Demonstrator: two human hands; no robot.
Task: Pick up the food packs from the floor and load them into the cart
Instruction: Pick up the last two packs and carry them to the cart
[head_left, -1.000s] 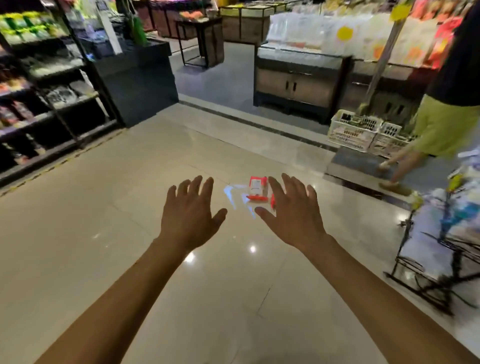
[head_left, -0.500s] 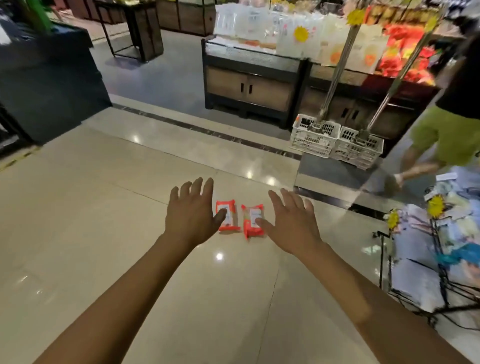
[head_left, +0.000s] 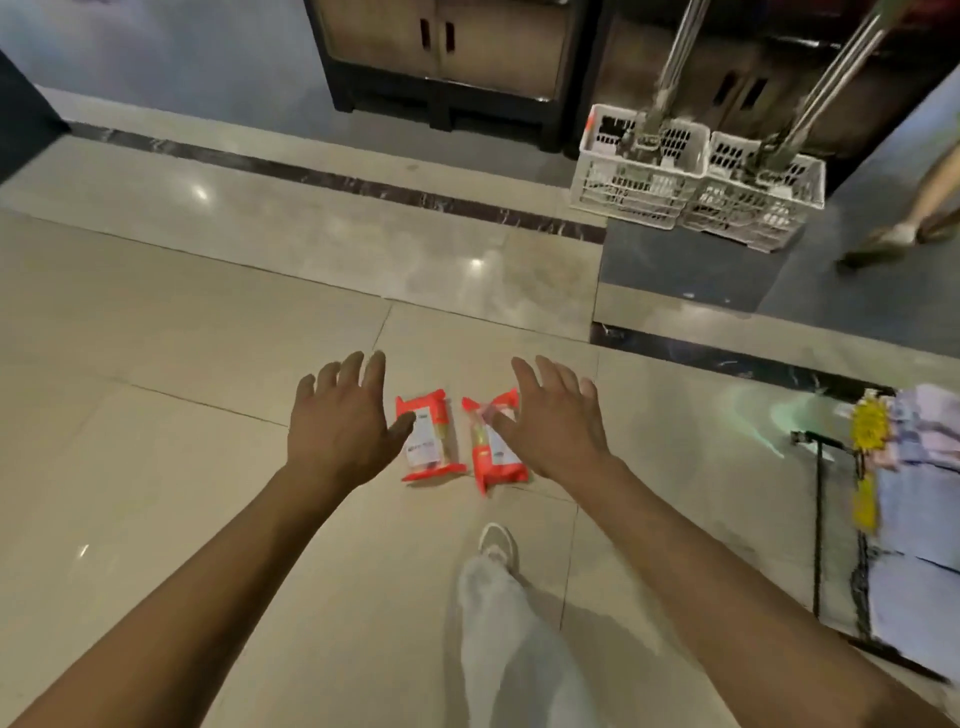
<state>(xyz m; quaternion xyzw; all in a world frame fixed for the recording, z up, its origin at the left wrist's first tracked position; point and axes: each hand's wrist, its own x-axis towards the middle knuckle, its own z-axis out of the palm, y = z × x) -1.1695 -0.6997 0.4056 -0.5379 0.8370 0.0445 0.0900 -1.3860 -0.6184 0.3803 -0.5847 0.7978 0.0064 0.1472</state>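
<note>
Two red food packs lie flat and side by side on the beige tiled floor (head_left: 182, 467), just ahead of the person's white shoe (head_left: 497, 540). The left pack (head_left: 428, 439) sits square; the right pack (head_left: 493, 452) is slightly skewed and a little blurred. The two are close together but seem not to touch.

Both hands reach down, palms toward the floor, fingers spread wide and holding nothing. The left hand (head_left: 340, 423) is over the floor just left of the left pack, its thumb overlapping that pack's edge in the picture. The right hand (head_left: 553, 418) covers the right side of the right pack. Whether either hand touches plastic yet cannot be told.

The step in hand looks like the reach before the grasp. To do it well, each hand should settle over its own pack, then pinch across the narrow width, thumb on the inner edge and fingers on the outer. Thin film on polished tile will likely slide, so press down lightly before closing.

The wire cart (head_left: 841, 545), already holding pale packages, stands near on the right, so the carry is short.
</note>
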